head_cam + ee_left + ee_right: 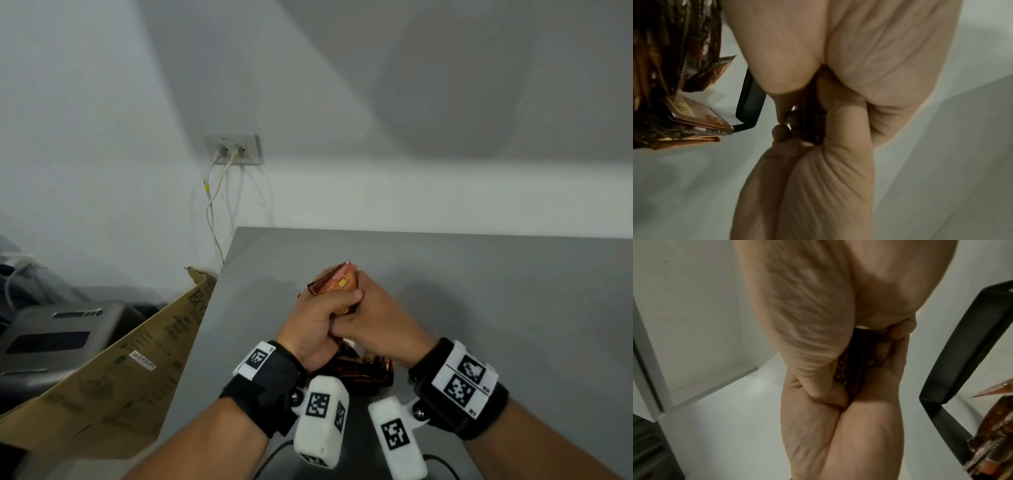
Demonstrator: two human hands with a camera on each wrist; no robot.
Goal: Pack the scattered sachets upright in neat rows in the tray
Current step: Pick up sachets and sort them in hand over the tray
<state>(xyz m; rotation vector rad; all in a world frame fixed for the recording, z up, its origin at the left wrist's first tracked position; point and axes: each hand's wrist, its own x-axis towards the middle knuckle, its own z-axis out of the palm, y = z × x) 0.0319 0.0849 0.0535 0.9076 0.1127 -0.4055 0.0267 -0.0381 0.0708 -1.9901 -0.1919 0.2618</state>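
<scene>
Both hands meet at the centre of the head view, above a grey table [479,291]. The left hand [317,320] and right hand [378,317] press together, fingers curled and clamped on a small bundle of orange-brown sachets [337,282] that sticks up above the knuckles. In the left wrist view the bundle [809,123] shows only as a dark strip between the two palms. Below the wrists, lower centre of the head view, more sachets [359,370] stand packed in a black tray [962,344]; its rim shows at the right edge of the right wrist view. A cardboard box [113,377] leans at lower left, beside a wall socket [234,149] with cables
</scene>
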